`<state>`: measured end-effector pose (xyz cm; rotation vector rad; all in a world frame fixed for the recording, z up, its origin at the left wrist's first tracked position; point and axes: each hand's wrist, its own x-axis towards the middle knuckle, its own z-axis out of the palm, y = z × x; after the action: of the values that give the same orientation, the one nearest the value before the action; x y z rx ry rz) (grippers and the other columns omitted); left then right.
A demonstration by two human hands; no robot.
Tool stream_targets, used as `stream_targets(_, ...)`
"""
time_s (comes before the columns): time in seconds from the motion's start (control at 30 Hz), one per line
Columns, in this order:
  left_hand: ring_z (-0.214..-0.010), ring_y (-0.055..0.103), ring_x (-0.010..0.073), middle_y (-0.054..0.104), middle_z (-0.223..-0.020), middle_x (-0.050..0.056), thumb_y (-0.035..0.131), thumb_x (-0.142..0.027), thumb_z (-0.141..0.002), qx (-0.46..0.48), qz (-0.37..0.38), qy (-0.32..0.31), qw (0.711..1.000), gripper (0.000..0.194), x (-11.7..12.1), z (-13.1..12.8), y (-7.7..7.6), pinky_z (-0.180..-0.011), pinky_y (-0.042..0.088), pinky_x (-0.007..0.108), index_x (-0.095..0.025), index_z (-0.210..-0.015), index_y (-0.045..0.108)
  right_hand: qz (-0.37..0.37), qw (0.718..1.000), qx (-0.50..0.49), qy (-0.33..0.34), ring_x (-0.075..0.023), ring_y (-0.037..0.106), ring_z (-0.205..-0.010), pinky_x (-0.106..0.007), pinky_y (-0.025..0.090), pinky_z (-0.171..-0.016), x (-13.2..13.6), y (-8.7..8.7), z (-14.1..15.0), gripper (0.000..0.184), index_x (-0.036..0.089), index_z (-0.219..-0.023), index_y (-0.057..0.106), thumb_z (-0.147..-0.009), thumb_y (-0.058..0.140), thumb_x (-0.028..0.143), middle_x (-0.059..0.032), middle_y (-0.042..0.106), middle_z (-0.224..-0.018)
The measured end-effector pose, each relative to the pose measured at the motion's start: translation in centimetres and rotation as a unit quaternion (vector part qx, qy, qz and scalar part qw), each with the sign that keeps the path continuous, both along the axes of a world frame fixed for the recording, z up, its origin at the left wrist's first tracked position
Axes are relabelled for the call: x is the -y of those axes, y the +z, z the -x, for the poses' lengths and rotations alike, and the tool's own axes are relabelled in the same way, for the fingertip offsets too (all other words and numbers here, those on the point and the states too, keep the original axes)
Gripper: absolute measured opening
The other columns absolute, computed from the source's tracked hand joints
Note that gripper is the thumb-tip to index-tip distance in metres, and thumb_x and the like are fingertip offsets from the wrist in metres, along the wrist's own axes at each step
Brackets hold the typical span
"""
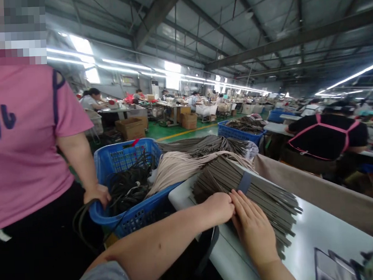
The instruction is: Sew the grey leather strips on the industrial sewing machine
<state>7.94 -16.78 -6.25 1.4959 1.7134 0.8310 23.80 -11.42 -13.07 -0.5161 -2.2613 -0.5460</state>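
A bundle of long, flat grey-brown strips (268, 198) lies on the pale table, with a dark blue band (244, 182) across it. My left hand (220, 207) is closed in a fist at the near side of the bundle, by the lower end of the band. Whatever its fingers grip is hidden. Against it rests my right hand (253, 225), fingers stretched out and lying over the strips and the band's edge. A dark strap (210, 247) hangs below my left wrist, at the table's near edge.
A blue plastic basket (128, 217) with dark strips stands left, a person's hand (98, 195) on its rim. Beige strips (175, 169) and grey strips (205, 144) drape behind the table (312, 225). A phone-like object (331, 265) lies front right. Another person (330, 135) sits beyond.
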Motion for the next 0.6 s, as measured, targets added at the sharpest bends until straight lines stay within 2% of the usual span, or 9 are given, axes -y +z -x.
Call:
stream_targets(0.07,-0.102,0.069,0.0346,0.073,-0.102,0.019,0.061,-0.017,-0.088,-0.056,-0.019,0.019,0.998,0.020,1.0,-0.1,0.5,-0.085,0.052,0.042,-0.012,-0.108,0.062,-0.012,1.000,-0.001,0.008,-0.0286,0.055,-0.136,-0.044,0.042,-0.109,-0.2,-0.1,-0.1,0.048,0.013,-0.154,0.043,-0.109,0.040,0.028,-0.0121,0.058,-0.148)
stream_targets(0.13,-0.105,0.070,0.0381,0.072,-0.111,0.022,0.057,-0.019,-0.092,-0.141,-0.030,0.012,0.990,0.034,1.9,-0.3,0.9,-0.085,0.054,0.047,-0.011,-0.124,0.053,-0.019,1.000,-0.005,0.018,-0.0293,0.056,-0.134,-0.045,0.043,-0.108,-0.3,-0.1,-0.1,0.048,0.013,-0.154,0.043,-0.109,0.040,0.030,-0.0124,0.059,-0.146)
stream_targets(0.23,-0.096,0.073,0.0381,0.072,-0.109,0.021,0.055,-0.018,-0.093,-0.288,-0.052,-0.042,0.955,0.037,2.9,-0.7,1.2,-0.076,0.059,0.047,-0.009,-0.128,0.049,-0.019,0.999,-0.008,0.029,-0.0291,0.058,-0.133,-0.044,0.044,-0.107,-0.2,0.1,-0.1,0.048,0.014,-0.155,0.042,-0.109,0.041,0.028,-0.0121,0.062,-0.142)
stream_targets(0.33,-0.093,0.073,0.0352,0.069,-0.112,0.021,0.052,-0.013,-0.092,-0.371,-0.098,-0.080,0.920,0.035,3.1,-0.8,1.2,-0.071,0.060,0.043,-0.008,-0.127,0.049,-0.009,0.999,-0.011,0.037,-0.0280,0.059,-0.131,-0.044,0.045,-0.106,-0.1,0.1,-0.2,0.048,0.015,-0.156,0.042,-0.109,0.042,0.025,-0.0109,0.065,-0.139)
stream_targets(0.4,-0.092,0.073,0.0342,0.069,-0.110,0.020,0.049,-0.017,-0.096,-0.371,-0.118,-0.081,0.917,0.030,3.0,-0.6,1.2,-0.070,0.059,0.042,-0.009,-0.126,0.049,-0.003,0.999,-0.022,0.046,-0.0274,0.061,-0.130,-0.043,0.047,-0.106,-0.1,0.0,-0.3,0.047,0.015,-0.154,0.044,-0.108,0.044,0.025,-0.0109,0.066,-0.138)
stream_targets(0.43,-0.092,0.073,0.0338,0.070,-0.108,0.019,0.048,-0.020,-0.098,-0.351,-0.118,-0.075,0.926,0.028,2.9,-0.5,1.3,-0.072,0.059,0.042,-0.011,-0.124,0.049,0.001,0.998,-0.031,0.051,-0.0273,0.061,-0.129,-0.043,0.047,-0.106,-0.1,-0.1,-0.4,0.046,0.015,-0.153,0.046,-0.108,0.046,0.025,-0.0113,0.066,-0.138)
stream_targets(0.53,-0.092,0.072,0.0301,0.072,-0.101,0.011,0.053,-0.027,-0.097,-0.228,-0.092,-0.052,0.968,0.021,2.4,-0.1,1.2,-0.078,0.056,0.039,-0.018,-0.116,0.051,0.010,0.997,-0.053,0.058,-0.0270,0.062,-0.128,-0.042,0.049,-0.105,-0.1,-0.3,-0.5,0.044,0.015,-0.150,0.050,-0.107,0.048,0.025,-0.0118,0.066,-0.137)
stream_targets(0.6,-0.088,0.070,0.0247,0.071,-0.091,0.005,0.056,-0.024,-0.094,-0.127,-0.079,-0.033,0.988,0.014,1.8,0.1,0.9,-0.080,0.053,0.035,-0.022,-0.107,0.053,0.017,0.996,-0.055,0.062,-0.0266,0.062,-0.128,-0.042,0.050,-0.104,-0.1,-0.3,-0.5,0.041,0.017,-0.148,0.053,-0.107,0.048,0.023,-0.0099,0.067,-0.135)
